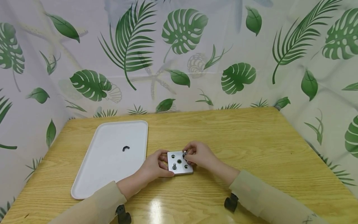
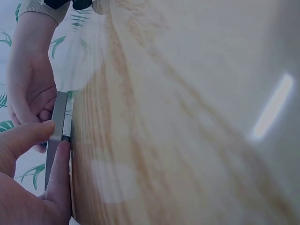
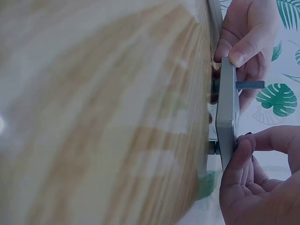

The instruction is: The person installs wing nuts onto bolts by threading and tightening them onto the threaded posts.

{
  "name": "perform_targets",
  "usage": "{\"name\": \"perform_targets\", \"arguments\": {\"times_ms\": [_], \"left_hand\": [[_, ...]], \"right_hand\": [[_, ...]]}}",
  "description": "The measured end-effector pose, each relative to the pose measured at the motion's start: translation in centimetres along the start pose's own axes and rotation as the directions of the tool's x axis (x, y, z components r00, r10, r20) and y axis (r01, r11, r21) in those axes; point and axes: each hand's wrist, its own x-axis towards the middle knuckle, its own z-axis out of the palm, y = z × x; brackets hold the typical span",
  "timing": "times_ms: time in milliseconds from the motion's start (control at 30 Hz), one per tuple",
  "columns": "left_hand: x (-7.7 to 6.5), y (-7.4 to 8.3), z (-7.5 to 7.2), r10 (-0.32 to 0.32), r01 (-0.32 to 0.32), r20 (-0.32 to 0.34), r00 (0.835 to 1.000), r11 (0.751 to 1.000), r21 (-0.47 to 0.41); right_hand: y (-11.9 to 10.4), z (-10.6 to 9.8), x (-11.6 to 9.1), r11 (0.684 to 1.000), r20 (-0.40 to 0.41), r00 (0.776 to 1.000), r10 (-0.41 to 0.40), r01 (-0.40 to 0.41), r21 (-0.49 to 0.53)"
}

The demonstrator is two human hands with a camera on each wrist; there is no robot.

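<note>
Left hand (image 1: pixel 152 167) grips the plate (image 1: pixel 180 170), right hand (image 1: pixel 200 154) pinches at a bolt (image 1: pixel 185 152)

The plate, square and silvery, is between the two hands near the middle of the wooden bench (image 1: pixel 237 137), just beside the tray (image 1: pixel 109 165). Open holes show in its upper face, one of them at the centre. A second bolt (image 1: pixel 174 166) stands up from the near left part, its threaded end bare (the right wrist view shows this shank well). The first bolt is at the far right corner, partly covered by the right hand.

The left hand holds the plate by its left side, thumb on the upper face and a finger against the underside, closed only as far as the plate's thickness allows. The right hand's thumb and fingers are brought together round a dark bit (image 3: pixel 249 134) at the far right bolt; most of it is hidden, so its shape cannot be told. Beneath the plate, in the right wrist view, bolt heads (image 3: pixel 213 147) stick out on the side facing the bench.

On the tray, which is white with a raised rim, lies a bent black piece (image 1: pixel 126 148), well apart from both hands. Beige sleeves (image 1: pixel 268 194) cover the forearms (each with a black device (image 1: pixel 231 202) near the cuff), and a leaf-printed cloth (image 1: pixel 201 90) hangs behind the bench.
</note>
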Motion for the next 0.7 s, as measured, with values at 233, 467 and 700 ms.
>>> {"name": "perform_targets", "arguments": {"times_ms": [233, 467, 700], "left_hand": [[-0.03, 0.00, -0.01, 0.000, 0.000, -0.003, 1.000, 1.000, -0.002], [-0.05, 0.04, -0.05, -0.002, 0.002, 0.000, 1.000, 1.000, -0.006], [0.00, 0.02, -0.10, -0.009, 0.009, -0.001, 1.000, 1.000, 0.005]], "right_hand": [[-0.18, -0.04, 0.07, 0.999, -0.010, 0.999, 0.036, -0.036, -0.026], [-0.14, -0.24, 0.01, 0.993, -0.025, 0.999, 0.030, -0.032, -0.110], [0.01, -0.61, -0.19, 0.994, -0.010, 1.000, -0.007, 0.006, -0.112]]}}
